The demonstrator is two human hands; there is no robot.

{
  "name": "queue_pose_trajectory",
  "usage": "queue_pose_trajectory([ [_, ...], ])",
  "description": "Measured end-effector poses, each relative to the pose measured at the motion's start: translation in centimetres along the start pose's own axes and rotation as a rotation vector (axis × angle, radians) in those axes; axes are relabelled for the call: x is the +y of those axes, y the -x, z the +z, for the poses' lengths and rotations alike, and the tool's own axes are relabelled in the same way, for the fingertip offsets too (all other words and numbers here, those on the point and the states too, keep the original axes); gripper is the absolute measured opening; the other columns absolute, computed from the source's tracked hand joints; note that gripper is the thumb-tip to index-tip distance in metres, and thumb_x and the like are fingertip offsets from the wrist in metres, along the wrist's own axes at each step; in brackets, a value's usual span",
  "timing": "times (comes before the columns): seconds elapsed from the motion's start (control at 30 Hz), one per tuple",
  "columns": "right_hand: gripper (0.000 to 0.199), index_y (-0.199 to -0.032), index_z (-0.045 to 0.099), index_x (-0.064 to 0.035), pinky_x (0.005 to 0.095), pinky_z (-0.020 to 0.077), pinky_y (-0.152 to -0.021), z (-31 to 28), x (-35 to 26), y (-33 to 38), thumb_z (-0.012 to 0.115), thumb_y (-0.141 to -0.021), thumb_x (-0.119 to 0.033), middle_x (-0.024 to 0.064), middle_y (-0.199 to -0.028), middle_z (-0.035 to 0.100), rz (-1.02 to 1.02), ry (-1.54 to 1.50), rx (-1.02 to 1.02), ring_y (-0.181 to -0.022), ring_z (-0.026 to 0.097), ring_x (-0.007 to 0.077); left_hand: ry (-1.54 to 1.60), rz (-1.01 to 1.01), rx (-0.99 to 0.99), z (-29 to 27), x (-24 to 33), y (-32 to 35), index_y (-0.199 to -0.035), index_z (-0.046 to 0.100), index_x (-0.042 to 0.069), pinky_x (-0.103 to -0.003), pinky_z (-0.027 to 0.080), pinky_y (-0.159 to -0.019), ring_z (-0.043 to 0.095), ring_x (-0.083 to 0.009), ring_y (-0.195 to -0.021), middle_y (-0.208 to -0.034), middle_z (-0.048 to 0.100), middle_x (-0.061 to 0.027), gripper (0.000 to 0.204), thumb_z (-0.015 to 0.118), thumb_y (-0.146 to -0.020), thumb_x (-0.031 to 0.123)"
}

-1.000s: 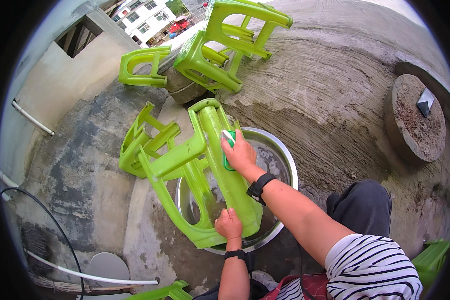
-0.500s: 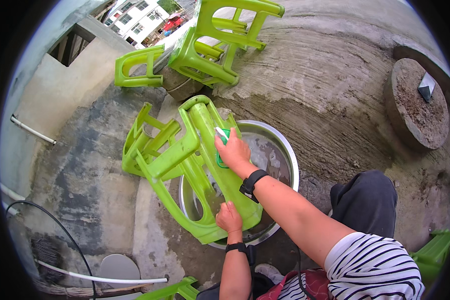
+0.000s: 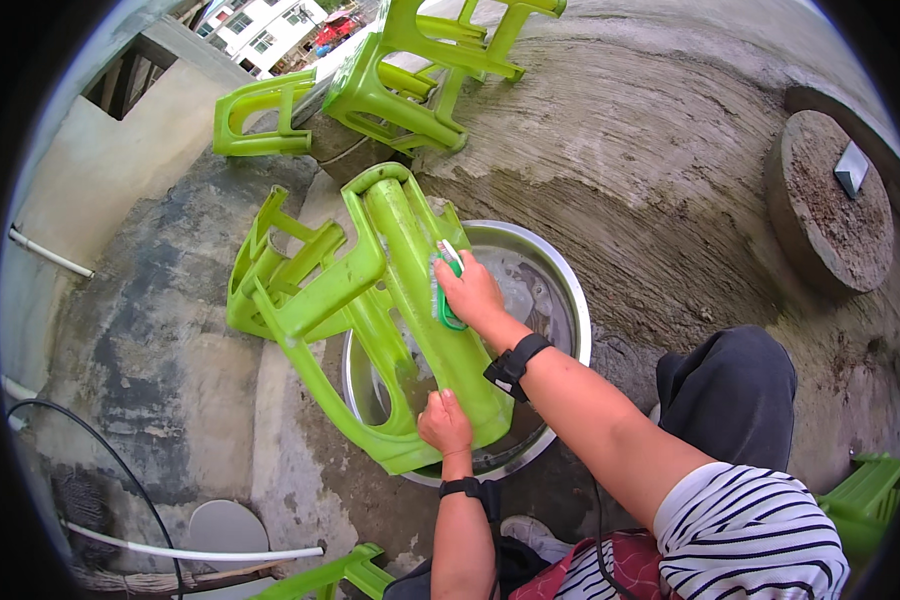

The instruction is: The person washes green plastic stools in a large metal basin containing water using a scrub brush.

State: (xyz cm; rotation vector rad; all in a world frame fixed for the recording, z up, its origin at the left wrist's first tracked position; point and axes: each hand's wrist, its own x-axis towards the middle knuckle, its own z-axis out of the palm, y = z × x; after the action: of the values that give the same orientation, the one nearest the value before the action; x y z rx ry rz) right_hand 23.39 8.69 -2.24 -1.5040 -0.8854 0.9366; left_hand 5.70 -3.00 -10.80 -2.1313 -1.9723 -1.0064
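Note:
A lime-green plastic stool (image 3: 410,290) lies tipped on its side across a wide metal basin (image 3: 570,290) that holds murky water. My right hand (image 3: 467,290) is closed round a green and white scrubbing brush (image 3: 448,306), its bristles against the stool's side panel. Lower down, my left hand (image 3: 444,424) grips the edge of the same stool by the leg opening. Its fingertips are hidden behind the plastic. Touching or just behind the held stool's left side is another green stool (image 3: 260,270); I cannot tell which.
Several green stools (image 3: 400,100) stand at the back, beside a grey wall. A round concrete block (image 3: 830,205) with soil on top is at the far right. A white pipe (image 3: 200,553) and a black hose (image 3: 120,450) lie at the lower left.
The brush and my right hand have shifted slightly down the panel relative to the stool. The whole scene sits a little higher and further left in the view. My left hand keeps its grip.

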Motion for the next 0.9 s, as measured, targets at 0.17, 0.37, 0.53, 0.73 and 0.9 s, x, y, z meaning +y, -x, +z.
queue_pose_trajectory([
  [0.17,0.059,-0.111,0.061,-0.0004,0.0494,0.0475,-0.085,-0.7,6.8,2.5,0.051,-0.085,-0.053,0.0276,-0.101,0.065,0.132,0.092,-0.205,-0.097,0.062,0.0435,-0.005,-0.02,0.003,0.0,-1.4,-0.5,-0.071,0.052,0.007,-0.049,0.037,-0.052,0.054,-0.0407,-0.058,-0.062,0.055,-0.018,0.04,0.047,-0.097,0.038],
  [0.37,0.057,-0.109,0.065,-0.0036,0.0463,0.0481,-0.087,-2.7,14.9,15.3,0.055,-0.082,-0.053,0.0262,-0.102,0.066,0.323,0.279,-0.418,-0.099,0.063,0.0405,0.174,-0.077,-0.148,-2.2,-3.8,-1.5,-0.07,0.053,0.004,-0.04,0.036,-0.053,0.044,-0.0279,-0.052,-0.058,0.047,-0.0142,0.043,0.05,-0.097,0.037],
  [0.53,0.055,-0.111,0.065,-0.0067,0.0456,0.0491,-0.085,-5.4,8.1,11.5,0.059,-0.08,-0.052,0.0233,-0.099,0.067,0.17,0.293,-0.389,-0.097,0.064,0.0392,0.426,-0.117,-0.219,-5.9,-7.7,-2.2,-0.064,0.05,0.002,-0.035,0.035,-0.051,0.042,-0.018,-0.052,-0.054,0.044,-0.0073,0.047,0.053,-0.097,0.037],
  [0.73,0.073,-0.135,0.048,-0.0058,0.0451,0.0519,-0.078,-6.9,3.3,12.8,0.064,-0.08,-0.049,0.0219,-0.102,0.067,-0.265,0.472,-0.179,-0.09,0.066,0.0379,0.907,-0.327,-0.301,-9.6,-8.7,-2.1,-0.083,0.066,-0.003,-0.024,0.037,-0.061,0.044,-0.0052,-0.067,-0.072,0.055,0.0057,0.037,0.055,-0.097,0.03],
  [0.9,0.08,-0.142,0.039,-0.007,0.0424,0.0527,-0.069,-4.3,0.2,17.0,0.072,-0.077,-0.041,0.0174,-0.094,0.067,-0.715,0.472,-0.285,-0.079,0.066,0.0357,0.994,-0.411,-0.395,-12.4,-10.3,-2.4,-0.1,0.068,-0.005,-0.024,0.045,-0.075,0.058,-0.0079,-0.081,-0.089,0.067,-0.0008,0.04,0.058,-0.095,0.033],
])
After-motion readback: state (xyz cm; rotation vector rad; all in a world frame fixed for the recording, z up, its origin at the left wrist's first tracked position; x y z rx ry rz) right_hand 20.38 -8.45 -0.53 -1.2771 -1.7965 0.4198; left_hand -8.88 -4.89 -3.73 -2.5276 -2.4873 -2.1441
